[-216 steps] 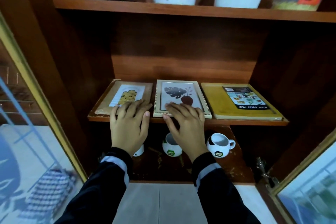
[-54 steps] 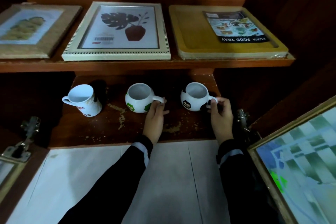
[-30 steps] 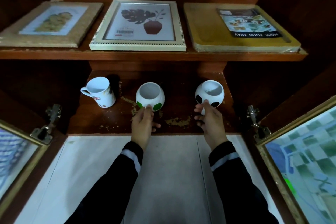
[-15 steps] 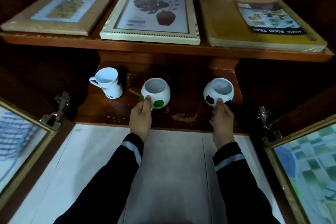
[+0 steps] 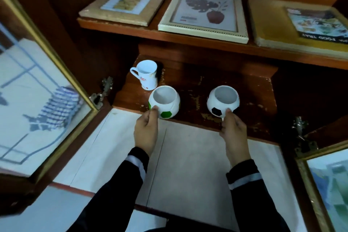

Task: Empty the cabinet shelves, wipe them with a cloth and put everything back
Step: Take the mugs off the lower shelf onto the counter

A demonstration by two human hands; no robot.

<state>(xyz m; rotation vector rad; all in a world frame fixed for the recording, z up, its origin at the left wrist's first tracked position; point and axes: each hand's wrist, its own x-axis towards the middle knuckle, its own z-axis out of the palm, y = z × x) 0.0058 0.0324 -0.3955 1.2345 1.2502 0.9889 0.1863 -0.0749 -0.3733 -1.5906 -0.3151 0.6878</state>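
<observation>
Floor's pale tile (image 5: 190,171) with thin dark seams. Left glass door (image 5: 37,84) and right glass door (image 5: 331,190) stand open, both gold-trimmed, with a left hinge (image 5: 102,92) and right hinge (image 5: 302,133) in bare metal.

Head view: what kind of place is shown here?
Probably a wooden storage cabinet in a home: its glass door stands open, a picture frame lies flat on the upper shelf, and the left hand grips a green-patched mug, the right hand a black-patched mug.

Home: wood cabinet (image 5: 188,39) w/ mugs (image 5: 146,75), picture frames (image 5: 204,13).
</observation>
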